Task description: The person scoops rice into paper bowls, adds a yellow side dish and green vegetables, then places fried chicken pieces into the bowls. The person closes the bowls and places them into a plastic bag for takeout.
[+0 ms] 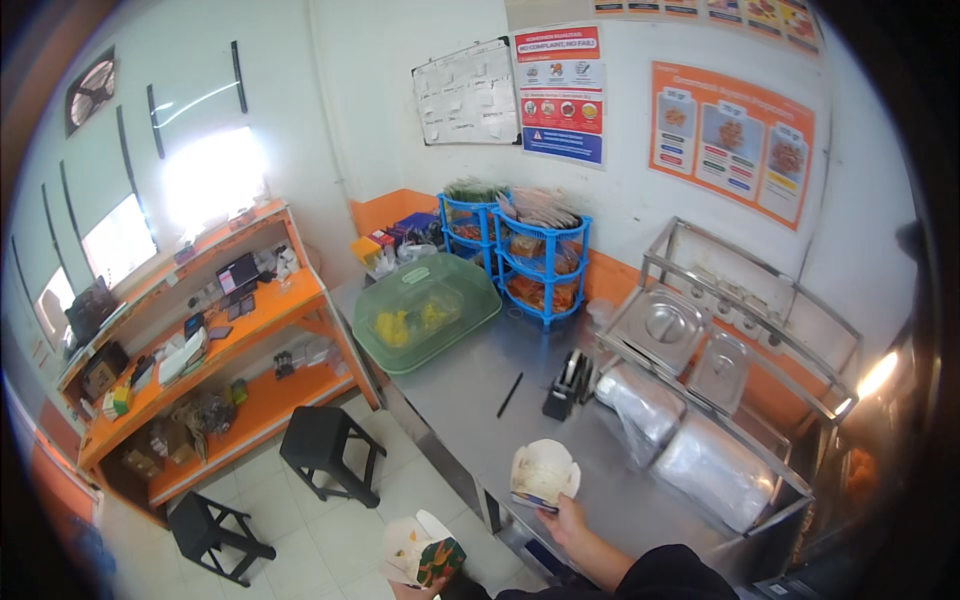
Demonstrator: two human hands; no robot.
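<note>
Held out over the near edge of the steel counter (455, 420) is an open paper food box (543, 474) with pale flaps. My right hand (565, 522) grips it from below, fingers closed on its near side. Lower and further left, a second paper food box (440, 561) with a green and orange pattern rests in my left hand (425, 590). Only part of that hand shows at the lower edge, wrapped round the box's base. What either box contains I cannot make out. Beyond the right box lie a black tape dispenser (567, 384) and a black pen (510, 395).
A green mesh food cover (427, 300) stands over yellow food at the back left. Blue tiered racks (543, 262) hold bagged food behind it. On the right, a steel frame carries lidded pans (660, 325) and foil-like covered trays (715, 470). Black stools (325, 445) and orange shelves (270, 300) are left.
</note>
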